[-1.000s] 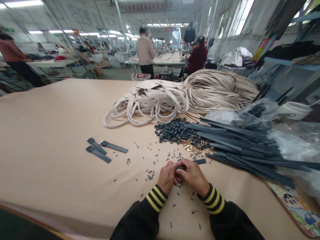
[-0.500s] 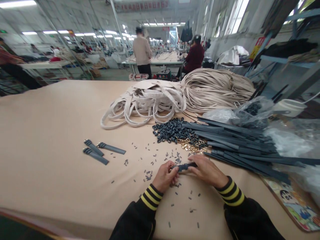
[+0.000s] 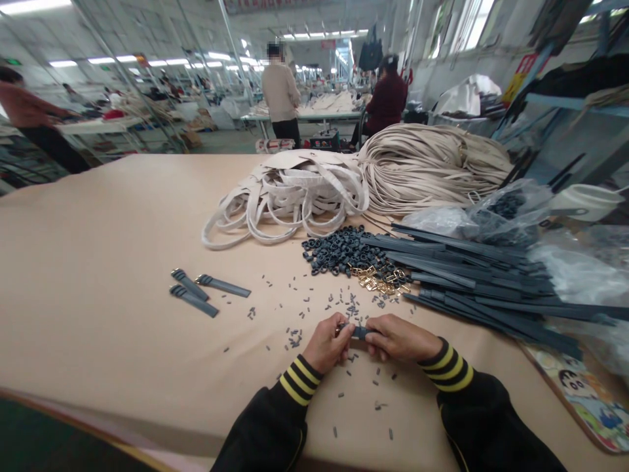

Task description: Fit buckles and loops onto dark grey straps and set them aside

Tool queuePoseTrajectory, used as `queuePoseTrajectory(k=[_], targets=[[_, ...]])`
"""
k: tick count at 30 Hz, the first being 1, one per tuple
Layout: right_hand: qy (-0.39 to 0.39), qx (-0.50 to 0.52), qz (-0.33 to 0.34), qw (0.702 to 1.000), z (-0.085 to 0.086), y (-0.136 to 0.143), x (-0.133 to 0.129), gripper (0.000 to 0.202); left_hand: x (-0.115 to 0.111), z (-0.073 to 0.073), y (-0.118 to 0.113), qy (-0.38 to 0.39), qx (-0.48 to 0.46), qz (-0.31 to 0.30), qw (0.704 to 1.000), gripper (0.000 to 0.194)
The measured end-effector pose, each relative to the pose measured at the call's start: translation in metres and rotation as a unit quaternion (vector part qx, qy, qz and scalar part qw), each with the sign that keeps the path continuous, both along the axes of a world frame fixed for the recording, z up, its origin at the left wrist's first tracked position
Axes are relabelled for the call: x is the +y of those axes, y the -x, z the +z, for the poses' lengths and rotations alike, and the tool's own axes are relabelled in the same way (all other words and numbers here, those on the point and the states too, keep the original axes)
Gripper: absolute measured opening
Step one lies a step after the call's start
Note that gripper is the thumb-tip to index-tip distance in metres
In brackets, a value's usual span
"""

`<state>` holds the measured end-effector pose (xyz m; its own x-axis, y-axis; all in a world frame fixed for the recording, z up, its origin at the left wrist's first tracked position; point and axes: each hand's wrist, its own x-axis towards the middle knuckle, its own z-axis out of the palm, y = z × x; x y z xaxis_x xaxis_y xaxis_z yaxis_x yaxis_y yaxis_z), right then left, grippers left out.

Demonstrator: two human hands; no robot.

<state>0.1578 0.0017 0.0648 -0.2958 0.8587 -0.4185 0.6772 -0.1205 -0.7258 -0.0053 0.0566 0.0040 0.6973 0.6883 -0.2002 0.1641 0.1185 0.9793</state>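
Desk point(image 3: 122, 216), large, covered in smooth tan sheeting, in a long workshop lit by ceiling tubes. Nearest: one left hand point(image 3: 327, 343), fingers closed on the buckle end of a short dark strap point(image 3: 360, 332); one right hand point(image 3: 400, 337), pinching the same strap at its other side. The strap lies between the two hands, above the near part of the desk. About them: small dark pieces point(image 3: 295, 338), many, scattered. To the left, apart: three buckled straps point(image 3: 223, 285), dark, gold-coloured fittings. Beyond the hands: gold-coloured buckles point(image 3: 376, 280), one heap, against dark loops point(image 3: 339, 250), one larger heap. To the right: long dark strips point(image 3: 466, 275), a loose stack; patterned board point(image 3: 580, 393), partly beneath it. Farther: pale looped straps point(image 3: 295, 196), tangled, beside a beige strap bundle point(image 3: 432, 167). Background: person in a beige top point(image 3: 280, 92), standing; person in dark red point(image 3: 388, 98), at another table.
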Motion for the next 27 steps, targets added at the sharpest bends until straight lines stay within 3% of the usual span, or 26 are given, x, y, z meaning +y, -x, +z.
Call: queuePoseTrajectory(k=[5,15,22,27], targets=[[-0.076,-0.008,0.033,0.997,-0.005,-0.006,0.001,0.028,0.000,0.001,0.001,-0.007,0.005,-0.014,1.000,0.024],[-0.013,0.094,0.008,0.995,-0.015,-0.009,0.002,0.032,0.007,0.002,0.007,-0.111,-0.002,-0.080,0.991,0.019],[-0.045,0.067,0.018,0.997,-0.016,-0.008,0.003,0.037,0.001,0.003,0.006,-0.160,-0.026,0.001,0.987,0.011],[0.011,0.070,0.002,0.997,-0.021,-0.005,-0.002,0.040,-0.002,-0.001,0.007,-0.174,-0.013,-0.013,0.985,0.010]])
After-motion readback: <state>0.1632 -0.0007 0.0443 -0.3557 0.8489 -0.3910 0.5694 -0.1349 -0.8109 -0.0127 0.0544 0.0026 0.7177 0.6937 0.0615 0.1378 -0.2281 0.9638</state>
